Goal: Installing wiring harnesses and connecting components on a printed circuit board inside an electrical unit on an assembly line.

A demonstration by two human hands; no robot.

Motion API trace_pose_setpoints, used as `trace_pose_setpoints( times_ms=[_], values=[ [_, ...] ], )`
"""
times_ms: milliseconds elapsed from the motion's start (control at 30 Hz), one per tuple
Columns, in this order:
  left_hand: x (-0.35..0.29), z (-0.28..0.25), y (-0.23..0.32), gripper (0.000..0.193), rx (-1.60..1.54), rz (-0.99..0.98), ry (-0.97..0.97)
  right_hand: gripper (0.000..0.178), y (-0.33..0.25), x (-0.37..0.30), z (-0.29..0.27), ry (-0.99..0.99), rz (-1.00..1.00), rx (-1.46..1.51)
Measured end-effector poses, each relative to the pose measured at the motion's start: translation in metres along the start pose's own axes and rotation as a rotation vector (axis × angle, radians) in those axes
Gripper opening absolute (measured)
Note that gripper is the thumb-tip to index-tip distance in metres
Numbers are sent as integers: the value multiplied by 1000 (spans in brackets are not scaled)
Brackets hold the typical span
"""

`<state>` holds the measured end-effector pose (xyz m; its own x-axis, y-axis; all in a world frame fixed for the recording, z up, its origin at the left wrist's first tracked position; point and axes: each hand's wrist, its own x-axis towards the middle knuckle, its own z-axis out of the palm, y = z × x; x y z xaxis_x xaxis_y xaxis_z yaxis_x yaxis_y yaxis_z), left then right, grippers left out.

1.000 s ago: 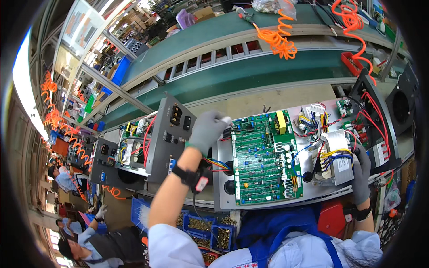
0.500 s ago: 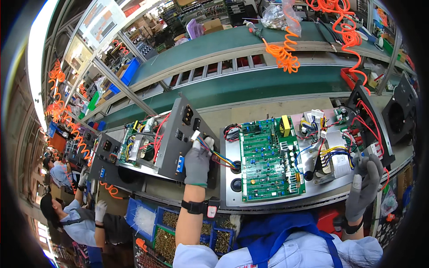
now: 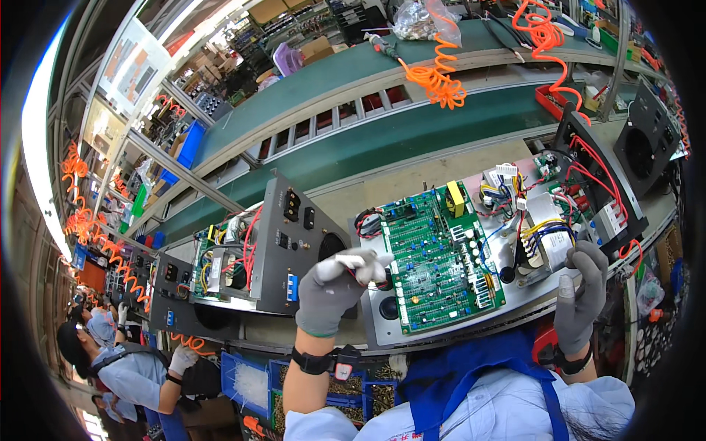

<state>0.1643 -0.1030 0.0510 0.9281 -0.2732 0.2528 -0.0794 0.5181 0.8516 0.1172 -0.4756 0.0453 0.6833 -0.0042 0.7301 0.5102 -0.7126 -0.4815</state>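
Observation:
An open grey metal chassis (image 3: 382,334) lies in front of me with a green circuit board (image 3: 441,257) mounted in it. My left hand (image 3: 334,290), in a grey glove, is closed on a small bundle of coloured wires (image 3: 364,273) at the board's left edge. My right hand (image 3: 581,294), also gloved, rests at the chassis's right front, fingers curled against the edge below the wound transformer (image 3: 548,235). Whether it grips anything I cannot tell. The chassis's black end panel (image 3: 599,184) stands up at the right.
Another open unit with a black front panel (image 3: 294,250) stands to the left, more behind it. Orange coiled air hoses (image 3: 437,77) hang over the green conveyor (image 3: 382,140). Blue bins of small parts (image 3: 254,382) sit below. A seated person (image 3: 125,367) works at lower left.
My left hand has come down and right from the neighbouring unit's panel to the wires at the board's left edge. My right hand has risen to the chassis's right front.

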Motion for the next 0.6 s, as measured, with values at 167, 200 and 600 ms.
trace_pose_setpoints(
  times_ms=[167,200,600],
  values=[
    [-12,32,26,33,586,-558,-8,28,4,-3,-1,-37,46,-5],
    [-12,45,32,39,927,-659,-16,27,5,-2,0,-43,38,-3],
    [-26,59,13,36,1797,-302,-283,28,13,8,14,-31,-3,73]
  ],
)
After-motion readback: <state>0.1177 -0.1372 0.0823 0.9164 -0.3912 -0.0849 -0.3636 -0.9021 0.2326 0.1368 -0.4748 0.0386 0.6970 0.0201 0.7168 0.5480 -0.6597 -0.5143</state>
